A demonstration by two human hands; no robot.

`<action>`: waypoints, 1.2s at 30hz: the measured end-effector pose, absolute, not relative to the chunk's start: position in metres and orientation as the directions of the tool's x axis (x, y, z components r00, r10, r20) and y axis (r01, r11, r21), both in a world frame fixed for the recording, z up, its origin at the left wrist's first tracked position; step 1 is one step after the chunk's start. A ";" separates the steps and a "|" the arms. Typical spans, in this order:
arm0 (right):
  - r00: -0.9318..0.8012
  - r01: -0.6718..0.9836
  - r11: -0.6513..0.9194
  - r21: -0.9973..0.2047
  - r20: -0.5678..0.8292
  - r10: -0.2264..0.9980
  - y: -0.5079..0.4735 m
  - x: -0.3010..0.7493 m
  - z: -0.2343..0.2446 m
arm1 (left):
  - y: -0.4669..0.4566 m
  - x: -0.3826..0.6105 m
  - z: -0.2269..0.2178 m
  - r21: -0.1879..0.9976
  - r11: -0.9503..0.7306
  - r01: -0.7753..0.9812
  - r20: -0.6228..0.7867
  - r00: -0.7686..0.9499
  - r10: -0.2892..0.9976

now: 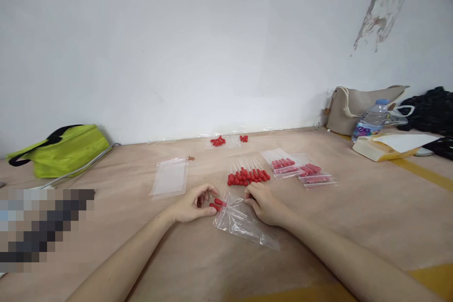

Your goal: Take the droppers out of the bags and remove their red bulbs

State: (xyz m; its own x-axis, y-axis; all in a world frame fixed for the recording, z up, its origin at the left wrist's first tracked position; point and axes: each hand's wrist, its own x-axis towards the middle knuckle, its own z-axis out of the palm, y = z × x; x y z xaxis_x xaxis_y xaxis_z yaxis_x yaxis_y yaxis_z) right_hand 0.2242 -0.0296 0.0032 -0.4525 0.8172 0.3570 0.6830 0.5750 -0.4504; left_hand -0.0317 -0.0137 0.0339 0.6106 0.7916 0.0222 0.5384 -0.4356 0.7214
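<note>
My left hand (194, 204) rests on the table with its fingers curled round a few red-bulbed droppers (216, 204), their red ends sticking out at the mouth of a clear plastic bag (244, 223). My right hand (264, 203) pinches the upper edge of that bag's opening. The bag lies flat in front of me with the droppers' clear stems inside it. Just beyond my hands lies a row of loose red-bulbed droppers (248, 173).
Two filled bags (299, 168) lie to the right, a stack of empty bags (170, 177) to the left, more red bulbs (218, 141) near the wall. A lime bag (63, 149), beige bag (357, 106), water bottle (370, 122) and paper pad (392, 145) edge the table.
</note>
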 end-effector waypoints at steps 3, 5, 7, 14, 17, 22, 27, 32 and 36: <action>-0.453 0.677 0.580 -0.453 0.363 0.814 -0.030 0.225 0.004 | -0.014 -0.027 0.034 0.670 -0.487 0.561 0.025 0.639 0.769; -0.456 0.681 0.582 -0.445 0.363 0.812 -0.030 0.225 0.003 | -0.016 -0.022 0.034 0.665 -0.508 0.548 0.012 0.672 0.740; -0.461 0.683 0.589 -0.433 0.369 0.807 -0.029 0.225 0.002 | -0.019 -0.019 0.035 0.665 -0.499 0.556 -0.013 0.676 0.737; -0.462 0.672 0.593 -0.443 0.375 0.804 -0.027 0.229 0.003 | -0.019 -0.028 0.064 0.704 -0.430 0.564 -0.064 0.654 0.753; -0.463 0.678 0.598 -0.427 0.384 0.799 -0.027 0.232 0.006 | -0.009 -0.053 0.088 0.716 -0.404 0.570 -0.026 0.599 0.800; -0.445 0.720 0.605 -0.340 0.444 0.778 -0.034 0.233 0.011 | 0.009 -0.081 0.099 0.685 -0.433 0.585 0.360 0.245 0.900; -0.473 0.713 0.627 -0.314 0.445 0.760 -0.039 0.231 0.013 | 0.021 -0.050 0.058 0.388 -0.532 0.753 0.683 0.152 0.714; -0.489 0.710 0.633 -0.309 0.430 0.759 -0.039 0.231 0.012 | 0.029 -0.011 0.014 0.107 -0.640 0.761 0.526 0.503 0.686; -0.529 0.695 0.661 -0.282 0.422 0.736 -0.038 0.232 0.012 | 0.029 0.005 0.009 0.096 -0.665 0.740 0.439 0.568 0.696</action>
